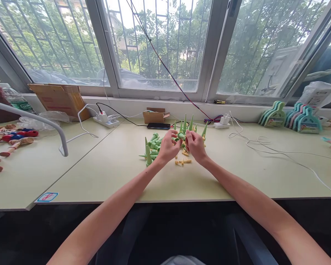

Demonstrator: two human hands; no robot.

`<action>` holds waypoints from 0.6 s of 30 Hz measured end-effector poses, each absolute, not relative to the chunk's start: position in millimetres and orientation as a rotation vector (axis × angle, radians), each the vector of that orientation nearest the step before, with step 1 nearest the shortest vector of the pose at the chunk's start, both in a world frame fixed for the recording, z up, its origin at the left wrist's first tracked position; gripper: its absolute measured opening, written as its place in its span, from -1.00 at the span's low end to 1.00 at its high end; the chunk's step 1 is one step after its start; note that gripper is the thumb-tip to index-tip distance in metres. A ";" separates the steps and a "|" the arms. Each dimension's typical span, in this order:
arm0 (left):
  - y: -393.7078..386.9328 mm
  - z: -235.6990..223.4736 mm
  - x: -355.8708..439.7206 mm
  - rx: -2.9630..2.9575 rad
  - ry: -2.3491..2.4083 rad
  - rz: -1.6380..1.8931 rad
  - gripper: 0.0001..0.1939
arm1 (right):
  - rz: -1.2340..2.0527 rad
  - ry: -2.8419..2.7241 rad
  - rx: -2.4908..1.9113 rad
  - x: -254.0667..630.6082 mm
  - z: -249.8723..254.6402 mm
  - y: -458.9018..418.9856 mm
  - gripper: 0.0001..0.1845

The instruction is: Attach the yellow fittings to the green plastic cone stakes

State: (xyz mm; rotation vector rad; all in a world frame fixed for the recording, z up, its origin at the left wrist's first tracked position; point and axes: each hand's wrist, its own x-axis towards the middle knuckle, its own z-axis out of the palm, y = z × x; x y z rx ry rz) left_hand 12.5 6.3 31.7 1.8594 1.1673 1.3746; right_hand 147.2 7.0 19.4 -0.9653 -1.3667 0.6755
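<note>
Between my two hands is a light green plastic piece with a rounded end; its rest is hidden by fingers. My left hand curls its fingers around the piece's left side. From the right, my right hand is closed in a pinch at the piece, and whatever small thing is in its fingertips cannot be made out. Left of my left hand lies a heap of green pieces, with a pointed green cone upright at its front. Several green cones stand behind my hands. Small yellow pegs lie below them.
A black phone lies behind the heap, before a small cardboard box. Power strips and white cables lie on the table. A white curved tube and wooden-handled items are left. Teal dustpan-like items stand right.
</note>
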 end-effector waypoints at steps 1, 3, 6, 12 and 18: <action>6.3 32.5 12.5 1.791 1.158 1.364 -0.73 | 0.622 -1.373 -0.977 147.6 19.7 6.8 -0.49; 6.0 34.6 12.6 1.640 1.093 1.329 -0.78 | 0.533 -1.386 -1.003 148.4 19.9 6.5 -0.49; 4.3 38.6 13.2 1.436 0.965 1.250 -0.77 | 0.470 -1.429 -1.027 148.6 19.5 6.1 -0.47; -0.8 43.7 13.8 1.313 0.820 1.158 -0.71 | 0.485 -1.498 -1.020 146.8 18.7 4.8 -0.46; -0.5 40.9 13.0 1.384 0.810 1.206 -0.65 | 0.514 -1.507 -1.031 147.8 18.4 6.3 -0.46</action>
